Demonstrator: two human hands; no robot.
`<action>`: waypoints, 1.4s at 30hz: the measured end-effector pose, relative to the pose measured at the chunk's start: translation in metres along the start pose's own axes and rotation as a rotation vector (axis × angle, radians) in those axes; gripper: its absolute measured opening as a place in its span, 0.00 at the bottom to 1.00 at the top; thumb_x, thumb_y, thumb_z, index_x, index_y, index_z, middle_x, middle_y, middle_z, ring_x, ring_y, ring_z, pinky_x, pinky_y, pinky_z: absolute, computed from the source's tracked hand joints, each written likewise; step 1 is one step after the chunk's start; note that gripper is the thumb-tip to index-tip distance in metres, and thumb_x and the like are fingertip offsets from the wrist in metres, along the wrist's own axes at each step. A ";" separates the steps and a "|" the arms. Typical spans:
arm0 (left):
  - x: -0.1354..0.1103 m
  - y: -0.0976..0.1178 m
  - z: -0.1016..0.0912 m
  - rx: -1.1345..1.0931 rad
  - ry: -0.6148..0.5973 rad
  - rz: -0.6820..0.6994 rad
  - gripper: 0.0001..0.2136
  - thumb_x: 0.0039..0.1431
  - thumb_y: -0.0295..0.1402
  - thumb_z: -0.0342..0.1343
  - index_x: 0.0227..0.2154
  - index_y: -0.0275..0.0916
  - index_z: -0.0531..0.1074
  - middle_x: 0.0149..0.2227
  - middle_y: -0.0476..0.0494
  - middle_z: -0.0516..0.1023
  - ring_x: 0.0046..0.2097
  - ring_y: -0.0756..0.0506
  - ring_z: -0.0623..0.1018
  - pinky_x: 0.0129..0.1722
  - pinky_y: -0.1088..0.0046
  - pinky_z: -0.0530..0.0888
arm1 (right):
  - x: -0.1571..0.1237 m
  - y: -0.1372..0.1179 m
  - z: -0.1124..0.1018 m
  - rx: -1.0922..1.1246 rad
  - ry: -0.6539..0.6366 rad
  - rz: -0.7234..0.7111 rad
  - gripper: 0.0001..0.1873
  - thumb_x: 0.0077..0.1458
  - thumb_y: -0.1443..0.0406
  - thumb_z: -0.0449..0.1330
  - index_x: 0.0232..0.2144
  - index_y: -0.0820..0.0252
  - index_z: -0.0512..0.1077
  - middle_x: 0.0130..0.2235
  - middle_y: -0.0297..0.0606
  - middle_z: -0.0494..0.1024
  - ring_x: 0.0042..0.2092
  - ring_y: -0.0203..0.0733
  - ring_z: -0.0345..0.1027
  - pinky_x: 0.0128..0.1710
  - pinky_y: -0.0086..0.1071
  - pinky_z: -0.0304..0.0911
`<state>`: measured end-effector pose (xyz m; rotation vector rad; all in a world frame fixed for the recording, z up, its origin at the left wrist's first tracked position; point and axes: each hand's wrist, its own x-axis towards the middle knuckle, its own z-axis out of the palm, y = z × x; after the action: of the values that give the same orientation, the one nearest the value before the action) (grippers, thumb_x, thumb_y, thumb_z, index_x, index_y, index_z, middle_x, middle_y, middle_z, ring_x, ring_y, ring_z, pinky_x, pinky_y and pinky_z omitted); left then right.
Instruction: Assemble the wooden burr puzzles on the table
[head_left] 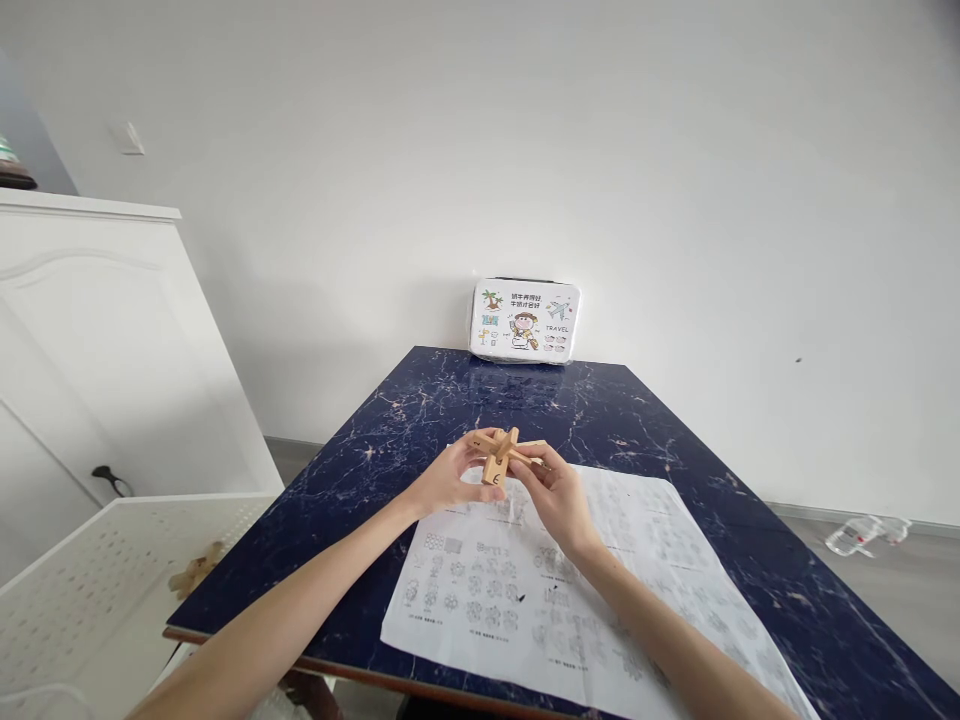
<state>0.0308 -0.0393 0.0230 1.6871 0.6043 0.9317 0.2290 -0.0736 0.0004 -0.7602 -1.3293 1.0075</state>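
Note:
Between both hands is a wooden burr puzzle [500, 460], made of crossed light-brown sticks, some marked with dark numerals. My left hand [454, 475] grips it from the left, thumb low by the front stick and fingers behind. From the right, my right hand [553, 490] pinches a stick between thumb and fingers. The puzzle is held above the upper edge of a white instruction sheet [600, 620], which is printed with small grey diagrams. Fingers hide part of the puzzle's sides.
The sheet lies on a dark blue marbled table [352, 490]. A white box with cartoon prints [525, 322] stands at the far edge against the wall. To the left are a white perforated basket [90, 560] with wooden pieces [196, 570] and a white cabinet [112, 330].

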 end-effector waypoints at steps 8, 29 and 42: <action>0.000 0.004 0.000 0.000 0.061 0.031 0.40 0.45 0.33 0.76 0.61 0.46 0.65 0.59 0.37 0.73 0.59 0.36 0.74 0.62 0.50 0.66 | -0.001 -0.001 0.000 0.041 -0.068 0.009 0.15 0.58 0.53 0.67 0.41 0.54 0.74 0.45 0.42 0.82 0.46 0.50 0.80 0.50 0.46 0.75; -0.001 0.008 -0.003 0.076 0.067 0.000 0.41 0.45 0.34 0.75 0.63 0.49 0.65 0.61 0.36 0.72 0.59 0.35 0.74 0.61 0.51 0.67 | 0.003 -0.005 -0.009 -0.445 -0.200 -0.169 0.13 0.66 0.55 0.57 0.41 0.55 0.77 0.33 0.38 0.82 0.33 0.46 0.78 0.34 0.35 0.71; 0.002 0.002 -0.006 0.030 0.084 -0.078 0.40 0.51 0.41 0.73 0.66 0.47 0.62 0.65 0.33 0.67 0.61 0.34 0.72 0.61 0.50 0.67 | 0.014 -0.001 -0.015 -0.014 0.008 0.059 0.25 0.59 0.43 0.61 0.33 0.60 0.73 0.28 0.37 0.77 0.27 0.39 0.70 0.28 0.33 0.67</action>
<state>0.0269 -0.0349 0.0266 1.6451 0.7389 0.9449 0.2434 -0.0599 0.0053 -0.8175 -1.3144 1.0418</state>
